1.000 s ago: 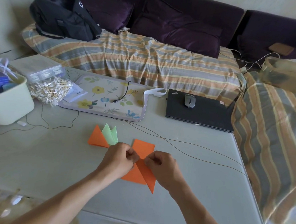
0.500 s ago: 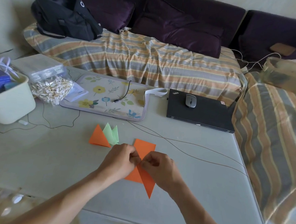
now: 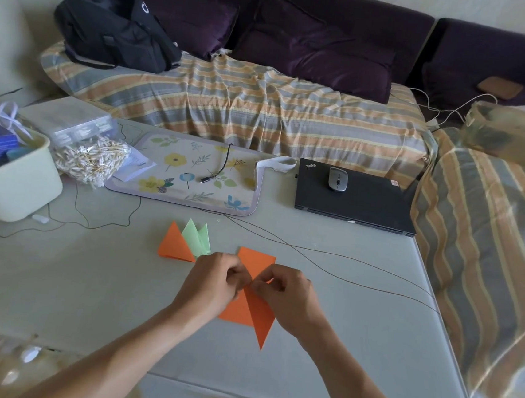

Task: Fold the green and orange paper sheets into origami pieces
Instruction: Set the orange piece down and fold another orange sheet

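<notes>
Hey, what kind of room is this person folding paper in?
Probably a home living room: a purple sofa under a striped cover, beside a table with a closed laptop.

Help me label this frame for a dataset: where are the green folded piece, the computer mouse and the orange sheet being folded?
green folded piece (image 3: 199, 237): head view, centre of its visible flap.
computer mouse (image 3: 337, 179): head view, its top shell.
orange sheet (image 3: 257, 260): head view, upper flat part above the hands.

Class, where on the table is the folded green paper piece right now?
In the head view, the folded green piece lies on the table left of centre, tucked against the small folded orange triangle, just beyond the left hand.
</notes>
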Demonstrator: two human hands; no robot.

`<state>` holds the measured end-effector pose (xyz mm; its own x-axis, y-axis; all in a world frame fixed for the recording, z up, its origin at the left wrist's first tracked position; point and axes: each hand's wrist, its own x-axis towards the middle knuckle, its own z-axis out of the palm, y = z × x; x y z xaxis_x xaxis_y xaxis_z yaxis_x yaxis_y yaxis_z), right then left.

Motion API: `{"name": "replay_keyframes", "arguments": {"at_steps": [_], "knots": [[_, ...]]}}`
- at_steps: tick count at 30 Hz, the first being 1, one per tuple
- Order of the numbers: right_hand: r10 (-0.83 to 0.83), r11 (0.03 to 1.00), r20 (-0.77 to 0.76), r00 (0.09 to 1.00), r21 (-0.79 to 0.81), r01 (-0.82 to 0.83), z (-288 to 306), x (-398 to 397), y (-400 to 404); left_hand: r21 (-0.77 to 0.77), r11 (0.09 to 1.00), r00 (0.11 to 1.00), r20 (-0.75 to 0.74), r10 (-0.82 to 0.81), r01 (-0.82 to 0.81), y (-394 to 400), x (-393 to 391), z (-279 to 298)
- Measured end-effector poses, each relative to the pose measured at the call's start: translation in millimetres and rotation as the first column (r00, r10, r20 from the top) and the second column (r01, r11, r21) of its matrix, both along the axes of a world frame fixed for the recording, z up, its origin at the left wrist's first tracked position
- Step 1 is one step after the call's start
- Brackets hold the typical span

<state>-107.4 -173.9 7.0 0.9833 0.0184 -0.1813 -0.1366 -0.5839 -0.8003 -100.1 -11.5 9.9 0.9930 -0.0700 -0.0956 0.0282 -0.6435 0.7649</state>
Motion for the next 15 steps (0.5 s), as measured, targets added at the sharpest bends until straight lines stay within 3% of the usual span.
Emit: {"name": "replay_keyframes", "arguments": {"at_steps": [6,12,15], "knots": [[-0.110,0.993,0.005,0.994,0.049,0.110,-2.1,2.9,-0.8,-0.018,0.994,0.994,0.029,0.106,-0.105,-0.5,2.4,-0.5],[-0.058,0.998,0.036,0.998,0.015,0.057,-1.9,1.9,-3.7,-0.031,0.999,0.999,-0.034,-0.020,0.019,-1.7,0.9,3.5],[-0.046,0.998,0.018,0.999,0.033,0.045,-2.0,0.7,-1.3,-0.023,1.000,1.000,-0.028,0.008,-0.009,-2.1,-0.1,5.4]]}}
